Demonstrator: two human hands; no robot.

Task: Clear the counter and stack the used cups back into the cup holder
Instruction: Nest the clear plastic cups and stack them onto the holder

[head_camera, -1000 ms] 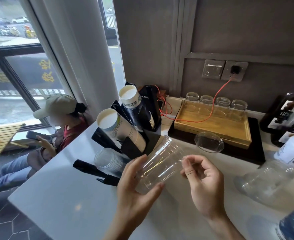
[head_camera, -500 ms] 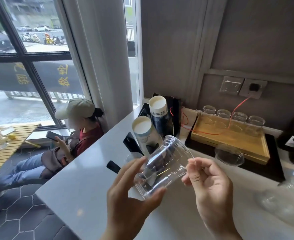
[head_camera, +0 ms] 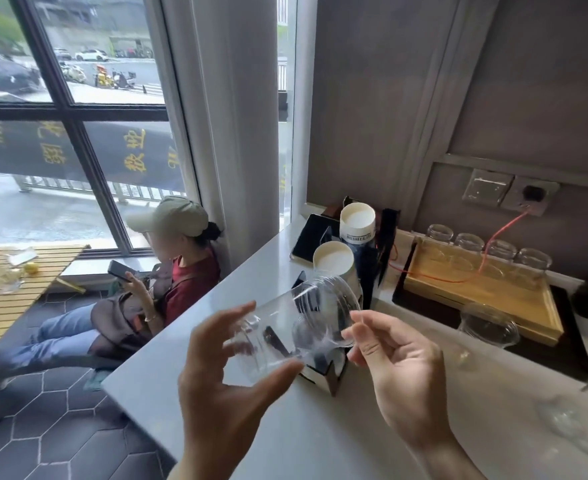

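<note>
A clear plastic cup (head_camera: 285,327) lies tilted on its side in the air above the white counter (head_camera: 320,438), mouth turned toward the cup holder. My left hand (head_camera: 226,386) grips its base between thumb and fingers. My right hand (head_camera: 400,372) touches its rim with the fingertips. Behind the cup stands the black cup holder (head_camera: 379,258) with two slanted stacks of white paper cups (head_camera: 356,223). Another clear cup (head_camera: 486,323) stands on the counter to the right, and a further clear cup (head_camera: 587,424) lies blurred at the right edge.
A wooden tray (head_camera: 528,306) with several small glasses and a red cable sits on a black mat at the back right. A wall socket (head_camera: 528,195) is above it. A person sits below the counter's left edge by the window.
Both hands have lifted the clear cup and carried it nearer the cup holder. The view has swung up and left, so the holder now sits behind the cup.
</note>
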